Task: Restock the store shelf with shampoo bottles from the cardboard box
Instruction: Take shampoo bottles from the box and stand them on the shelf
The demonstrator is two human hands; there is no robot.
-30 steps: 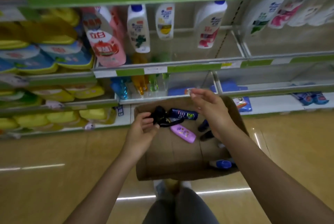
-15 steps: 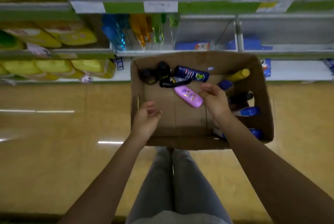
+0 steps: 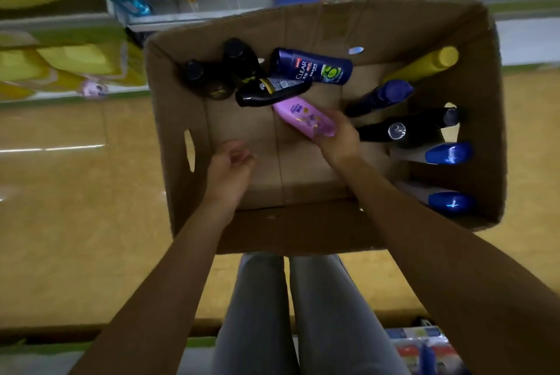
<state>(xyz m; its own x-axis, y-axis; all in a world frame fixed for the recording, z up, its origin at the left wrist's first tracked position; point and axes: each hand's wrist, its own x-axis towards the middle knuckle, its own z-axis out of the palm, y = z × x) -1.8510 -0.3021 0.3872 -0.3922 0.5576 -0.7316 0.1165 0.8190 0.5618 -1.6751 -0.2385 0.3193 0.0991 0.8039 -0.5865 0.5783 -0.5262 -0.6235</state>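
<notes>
Reaching into the cardboard box [image 3: 303,232]: my right hand [image 3: 341,139] has its fingers closing round the purple shampoo bottle [image 3: 303,115]; left hand [image 3: 230,167] loosely curled, empty. Risk: black bottle [image 3: 272,91] touches it, may drag or topple. Box also holds navy Clear bottle [image 3: 313,65], blue-capped ones [image 3: 448,153].

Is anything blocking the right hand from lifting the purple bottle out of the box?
Nothing visible does. The right hand already has its grip on the near end of the purple bottle. The black bottle lies at its far end, touching or slightly overlapping it. The cardboard box is open above.
</notes>
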